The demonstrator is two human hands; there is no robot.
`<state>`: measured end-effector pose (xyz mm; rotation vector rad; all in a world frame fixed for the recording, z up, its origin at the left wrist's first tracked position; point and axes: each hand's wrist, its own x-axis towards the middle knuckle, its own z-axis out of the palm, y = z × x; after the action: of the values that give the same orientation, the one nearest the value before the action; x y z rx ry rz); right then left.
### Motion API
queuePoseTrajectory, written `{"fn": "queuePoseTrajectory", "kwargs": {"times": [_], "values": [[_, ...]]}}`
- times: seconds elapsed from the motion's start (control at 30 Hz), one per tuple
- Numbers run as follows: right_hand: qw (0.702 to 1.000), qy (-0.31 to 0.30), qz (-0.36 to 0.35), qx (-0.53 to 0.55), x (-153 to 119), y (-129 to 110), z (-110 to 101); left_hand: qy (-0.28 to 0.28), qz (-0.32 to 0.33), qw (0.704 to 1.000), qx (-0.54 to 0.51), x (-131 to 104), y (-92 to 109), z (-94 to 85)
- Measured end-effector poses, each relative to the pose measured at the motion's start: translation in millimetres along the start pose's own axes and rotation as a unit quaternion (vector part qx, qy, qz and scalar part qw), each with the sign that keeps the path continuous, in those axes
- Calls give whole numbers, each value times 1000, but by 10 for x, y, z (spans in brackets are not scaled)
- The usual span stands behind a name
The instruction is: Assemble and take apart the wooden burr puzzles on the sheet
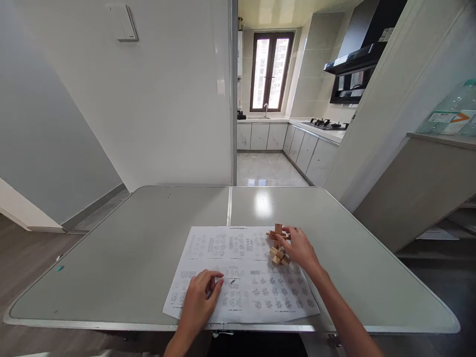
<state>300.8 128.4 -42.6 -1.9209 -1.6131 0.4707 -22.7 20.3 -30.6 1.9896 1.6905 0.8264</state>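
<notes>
My left hand (201, 297) rests on the lower left of a printed instruction sheet (245, 265). Its fingers are loosely curled, the thumb stands apart from them, and nothing shows between. At the sheet's upper right, my right hand (299, 246) has thumb and fingers at a brown wooden interlocking puzzle (277, 233) and appears to grip its right side. Just in front of that lies a lighter wooden interlocking puzzle (278, 256), close under the right fingers. Small line drawings of puzzle pieces and steps cover the sheet.
The sheet lies on a grey-green folding table (111, 258) with a metal rim and a centre seam. A small teal scrap (60, 268) sits near its left edge. Large plastic bottles (455, 111) stand on a shelf at right. A kitchen opens beyond the doorway.
</notes>
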Motion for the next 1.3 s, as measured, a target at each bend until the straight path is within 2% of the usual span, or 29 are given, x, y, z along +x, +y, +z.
{"fn": "queuePoseTrajectory", "kwargs": {"times": [0.17,0.27,0.4,0.53,0.63,0.77,0.83,0.97,1.2,1.3], "values": [[998,-46,37,-37,40,60,-32,-4,-11,1000,-28,15,-13,-14],[997,-42,37,-44,70,66,-52,-13,-17,998,-66,20,22,-46],[999,-11,16,-30,89,33,-86,-17,-16,992,-120,-8,224,-159],[999,25,-41,18,28,-67,-182,-20,-16,984,-179,-54,497,-313],[993,50,-93,62,-106,-218,-307,-26,-6,976,-215,-81,639,-409],[980,53,-163,106,-428,-506,-526,-25,10,965,-262,-120,745,-498],[962,36,-233,136,-627,-655,-641,-19,21,961,-276,-144,786,-535],[929,-29,-326,170,-986,-881,-810,-9,38,958,-283,-182,864,-599],[900,-45,-410,142,-1275,-1000,-831,38,71,962,-261,-217,894,-584],[896,-42,-424,124,-1324,-1036,-816,28,60,963,-261,-233,870,-548]]}}
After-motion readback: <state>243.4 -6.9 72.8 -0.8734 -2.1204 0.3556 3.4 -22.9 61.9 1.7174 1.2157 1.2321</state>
